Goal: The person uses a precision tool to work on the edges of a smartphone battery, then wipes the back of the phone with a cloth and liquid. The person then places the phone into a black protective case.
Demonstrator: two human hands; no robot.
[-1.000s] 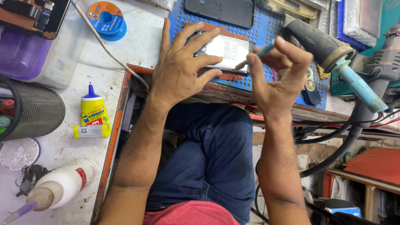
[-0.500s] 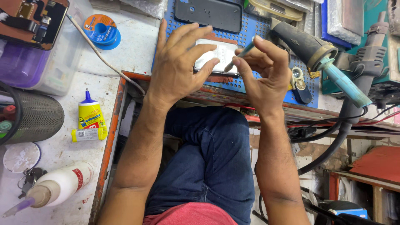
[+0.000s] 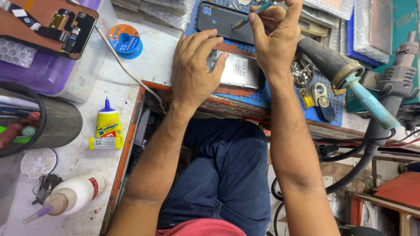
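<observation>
While the person sits at a cluttered repair bench, seen from above, the left hand point(image 3: 192, 72) lies flat w/ fingers spread, pressing on an opened phone point(image 3: 239, 70) whose silvery inside faces up. The phone rests on a blue work mat point(image 3: 280, 98) at the bench edge, directly above the person's knees in blue jeans point(image 3: 223, 175). The right hand point(image 3: 275, 39) is raised just beyond the phone, fingers pinched shut around a thin teal-handled tool point(image 3: 251, 14), prob. a small screwdriver; its tip points left over a dark grey phone back cover point(image 3: 225, 26) lying at the far end of the mat. Hands are close but not touching.

Right of the mat: a hot-air gun w/ a teal handle point(image 3: 350, 78) and a small round dish of screws point(image 3: 302, 70). Left of the hands, on the white bench top: a blue solder spool point(image 3: 125, 40), a yellow glue bottle point(image 3: 108, 124), a white squeeze bottle point(image 3: 72, 196), a black mesh pen cup point(image 3: 57, 122) and a purple plastic box point(image 3: 39, 74) w/ a phone screen assembly point(image 3: 48, 22) on top.
</observation>
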